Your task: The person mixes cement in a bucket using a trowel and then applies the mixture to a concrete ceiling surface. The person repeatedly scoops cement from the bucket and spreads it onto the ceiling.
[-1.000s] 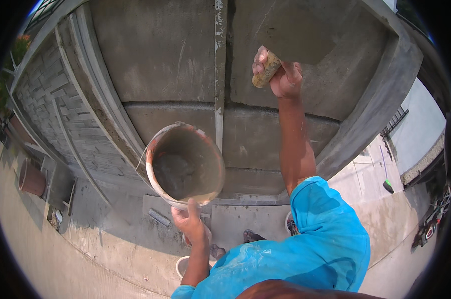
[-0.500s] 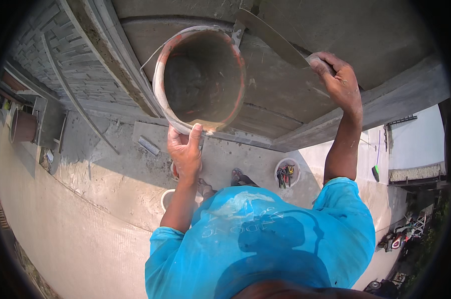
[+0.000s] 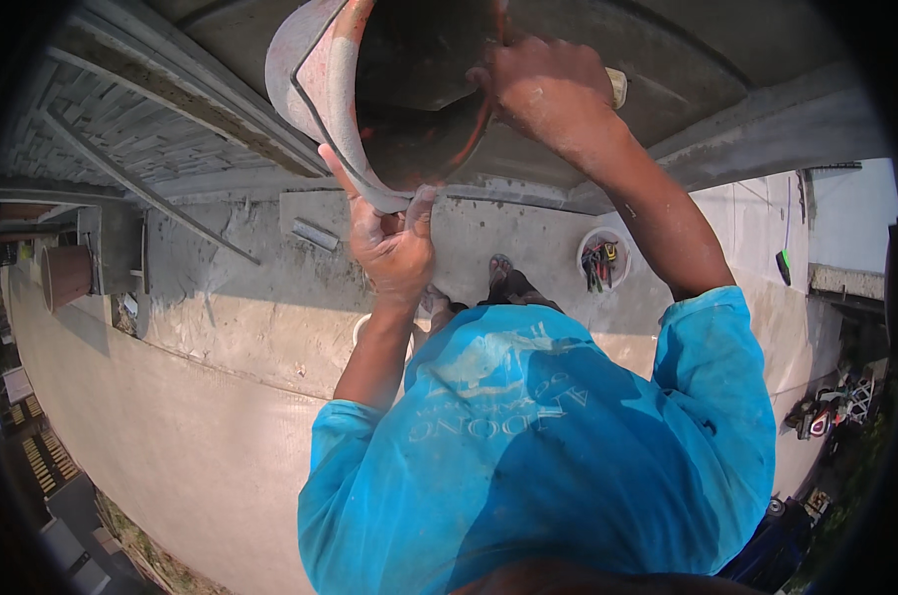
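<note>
A plaster-smeared bucket (image 3: 342,99), with reddish patches around its mouth, is tilted up at the top of the view. My left hand (image 3: 394,250) grips its near rim, thumb on the edge and fingers beneath. My right hand (image 3: 556,94) is closed around a plastering trowel at the bucket's right side. The pale end of the trowel handle (image 3: 618,87) sticks out past the hand. The blade reaches toward the dark inside of the bucket, where I cannot make out its outline. The bucket's contents are hard to see.
A grey plastered wall (image 3: 702,114) rises ahead. On the ground stands a white tub (image 3: 622,270) of hand tools; another white bucket (image 3: 361,327) is partly behind my left forearm. A metal bar (image 3: 315,234) lies nearby. A long strip (image 3: 146,183) leans at the left, near a brown bucket (image 3: 67,276).
My right hand has brought the trowel from the wall leftward to the bucket. The bucket, held in my left hand, has moved up in view and tilted.
</note>
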Demonstrator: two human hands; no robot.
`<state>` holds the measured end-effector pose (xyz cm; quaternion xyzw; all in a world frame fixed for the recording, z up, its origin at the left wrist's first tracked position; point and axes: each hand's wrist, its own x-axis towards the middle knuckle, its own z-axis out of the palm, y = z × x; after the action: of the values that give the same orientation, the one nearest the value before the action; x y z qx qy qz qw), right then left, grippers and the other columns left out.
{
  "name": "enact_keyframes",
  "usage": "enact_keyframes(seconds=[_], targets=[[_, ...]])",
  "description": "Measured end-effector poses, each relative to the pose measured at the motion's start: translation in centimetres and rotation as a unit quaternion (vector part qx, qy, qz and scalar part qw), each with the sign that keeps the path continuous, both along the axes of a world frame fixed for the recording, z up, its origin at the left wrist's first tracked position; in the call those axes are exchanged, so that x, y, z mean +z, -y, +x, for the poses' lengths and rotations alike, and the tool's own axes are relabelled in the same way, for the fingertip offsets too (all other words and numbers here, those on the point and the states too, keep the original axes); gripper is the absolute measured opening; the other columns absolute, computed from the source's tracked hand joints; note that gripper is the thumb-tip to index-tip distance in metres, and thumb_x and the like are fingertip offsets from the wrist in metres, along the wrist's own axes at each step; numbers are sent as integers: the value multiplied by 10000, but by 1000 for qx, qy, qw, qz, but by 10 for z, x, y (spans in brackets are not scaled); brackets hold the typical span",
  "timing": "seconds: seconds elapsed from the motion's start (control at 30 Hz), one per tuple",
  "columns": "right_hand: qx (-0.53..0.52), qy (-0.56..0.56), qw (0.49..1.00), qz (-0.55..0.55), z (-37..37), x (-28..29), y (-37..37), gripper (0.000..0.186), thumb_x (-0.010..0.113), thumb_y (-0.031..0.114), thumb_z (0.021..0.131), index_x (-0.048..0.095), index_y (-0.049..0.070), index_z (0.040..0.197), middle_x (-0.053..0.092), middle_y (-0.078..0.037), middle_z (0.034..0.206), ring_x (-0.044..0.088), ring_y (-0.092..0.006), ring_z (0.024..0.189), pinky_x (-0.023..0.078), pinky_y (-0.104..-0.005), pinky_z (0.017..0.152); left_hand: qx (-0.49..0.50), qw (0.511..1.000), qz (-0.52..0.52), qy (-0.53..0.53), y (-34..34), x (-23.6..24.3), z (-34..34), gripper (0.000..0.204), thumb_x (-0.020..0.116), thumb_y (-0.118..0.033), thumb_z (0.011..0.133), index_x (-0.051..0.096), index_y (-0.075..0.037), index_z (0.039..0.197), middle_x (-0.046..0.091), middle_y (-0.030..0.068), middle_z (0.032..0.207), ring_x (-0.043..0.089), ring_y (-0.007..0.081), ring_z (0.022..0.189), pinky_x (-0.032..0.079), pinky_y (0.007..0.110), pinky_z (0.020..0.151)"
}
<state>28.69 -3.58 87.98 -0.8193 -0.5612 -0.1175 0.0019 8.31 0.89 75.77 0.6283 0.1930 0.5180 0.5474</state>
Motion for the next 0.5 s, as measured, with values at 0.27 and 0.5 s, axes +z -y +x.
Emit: enact_keyframes(seconds=[0.27,0.5], targets=[[21,129,971,200,21,-20,7,292,695,403,907,735,149,1047,705,-26,950,708,-228,853,563,-373,687,34,999,-22,2,13,9,10,202,744,-2,904,625,-1,1068,486,228,1403,619,149,1086,489,264,826],[-1,-122,944,306,45,25,37,305,706,375,914,743,136,1100,696,-57,1011,687,-236,875,535,-376,781,-16,953,-273,133,-13,56,20,291,688,-115,971,508,-43,1189,621,111,1156,657,197,1011,607,402,863]])
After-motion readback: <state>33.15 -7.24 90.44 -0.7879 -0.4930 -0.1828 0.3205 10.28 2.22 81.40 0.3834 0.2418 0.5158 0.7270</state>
